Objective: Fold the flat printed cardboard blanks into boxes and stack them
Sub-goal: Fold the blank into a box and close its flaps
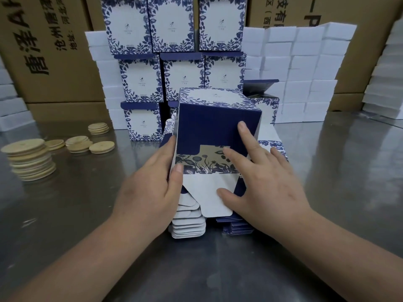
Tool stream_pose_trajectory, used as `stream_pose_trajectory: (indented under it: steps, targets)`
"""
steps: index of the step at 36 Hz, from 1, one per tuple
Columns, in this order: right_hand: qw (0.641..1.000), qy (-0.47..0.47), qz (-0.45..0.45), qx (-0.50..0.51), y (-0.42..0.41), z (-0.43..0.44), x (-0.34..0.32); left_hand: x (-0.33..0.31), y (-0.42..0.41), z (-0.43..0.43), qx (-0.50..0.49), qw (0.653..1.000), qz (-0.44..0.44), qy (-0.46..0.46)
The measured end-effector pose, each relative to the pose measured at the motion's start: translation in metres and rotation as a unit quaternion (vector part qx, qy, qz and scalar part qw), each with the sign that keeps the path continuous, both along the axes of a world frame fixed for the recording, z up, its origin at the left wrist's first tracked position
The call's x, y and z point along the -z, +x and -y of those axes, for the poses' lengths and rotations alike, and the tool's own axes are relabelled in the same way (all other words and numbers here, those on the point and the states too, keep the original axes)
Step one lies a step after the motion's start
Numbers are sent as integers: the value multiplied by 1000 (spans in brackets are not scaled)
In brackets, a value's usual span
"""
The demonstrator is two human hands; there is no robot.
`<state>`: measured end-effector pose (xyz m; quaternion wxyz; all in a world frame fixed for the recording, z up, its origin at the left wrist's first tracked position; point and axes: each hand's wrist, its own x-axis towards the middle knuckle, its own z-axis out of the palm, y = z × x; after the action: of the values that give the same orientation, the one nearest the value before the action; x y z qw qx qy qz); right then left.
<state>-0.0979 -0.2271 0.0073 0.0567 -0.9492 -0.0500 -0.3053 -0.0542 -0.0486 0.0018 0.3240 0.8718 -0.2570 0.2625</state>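
A half-formed box (218, 123), navy with blue-and-white leaf print, stands over the pile of flat blanks (189, 225) at the table's centre. Its open end faces me, with a navy flap folded down and a white flap (209, 192) hanging toward me. My left hand (150, 188) grips the box's left edge, thumb on the front and fingers behind it. My right hand (261, 177) lies flat with straight, spread fingers pressing the navy flap and the white flap. Finished boxes (141, 83) are stacked several high behind.
Round wooden lids (30, 160) sit in stacks at the left on the steel table (87, 203). White foam blocks (305, 73) are piled behind and to both sides. Big brown cartons (48, 51) form the back wall.
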Motion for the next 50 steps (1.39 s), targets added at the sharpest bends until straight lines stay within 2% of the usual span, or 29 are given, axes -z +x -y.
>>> stream_pose_trajectory:
  steps: [4, 9, 16, 18, 23, 30, 35, 45, 47, 50]
  targets:
    - [998, 6, -51, -18, 1, 1, 0, -1, 0, 0, 23, 999, 16, -17]
    - [998, 13, -58, -33, 2, 2, 0, 1, -3, -1, 57, 993, -1, -99]
    - [997, 13, -60, -55, 1, 2, 0, 3, 4, 2, -37, 988, -77, -126]
    - [996, 7, -57, -61, 1, 2, 0, 3, 6, 2, -50, 990, -62, -115]
    - [996, 7, -48, -72, 1, 2, 0, 3, 12, -2, -29, 997, 38, -67]
    - [996, 17, -29, -84, 2, 2, 3, 9, 17, -5, 57, 998, 41, 2]
    - [992, 55, -4, -116, 1, 3, 4, 10, 16, -5, 81, 997, -19, 9]
    - [950, 183, 67, -246, -2, 11, 5, 9, 16, -4, 47, 998, -43, 18]
    - [932, 229, 66, -273, -3, 13, 6, 9, 16, -4, 46, 997, -49, 22]
    - [883, 321, 55, -337, -3, 15, 7, 9, 15, -4, 49, 996, -69, 27]
